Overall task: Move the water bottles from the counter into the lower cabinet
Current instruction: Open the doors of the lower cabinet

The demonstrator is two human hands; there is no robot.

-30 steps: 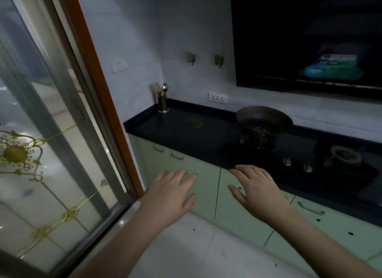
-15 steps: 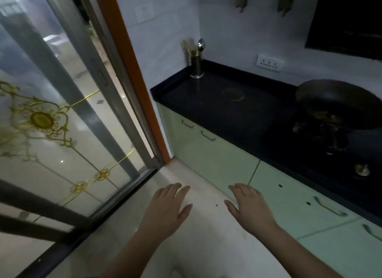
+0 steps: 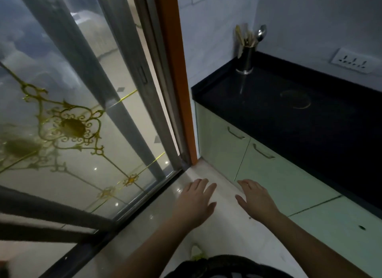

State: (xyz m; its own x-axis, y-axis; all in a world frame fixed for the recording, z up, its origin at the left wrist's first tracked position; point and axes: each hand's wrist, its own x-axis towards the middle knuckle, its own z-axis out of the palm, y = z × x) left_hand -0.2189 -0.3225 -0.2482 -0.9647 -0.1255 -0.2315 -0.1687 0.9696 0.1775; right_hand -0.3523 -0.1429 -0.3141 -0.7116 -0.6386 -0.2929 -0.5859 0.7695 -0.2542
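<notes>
No water bottle shows in the head view. The black counter (image 3: 299,120) runs along the right, with pale green lower cabinet doors (image 3: 221,145) below it, all closed, each with a small metal handle. My left hand (image 3: 196,201) and my right hand (image 3: 255,197) hover side by side over the white floor in front of the cabinets, palms down, fingers straight and spread, holding nothing. Neither hand touches a door or handle.
A steel utensil holder (image 3: 246,58) with spoons stands at the counter's back left corner. A wall socket (image 3: 353,60) is on the right wall. A glass sliding door with gold ornament (image 3: 82,116) and an orange frame (image 3: 175,70) fills the left.
The view has swung left and down: the pan and stove have left the frame and the sliding door fills more of it. Both hands stay open, held out together, lower against the floor.
</notes>
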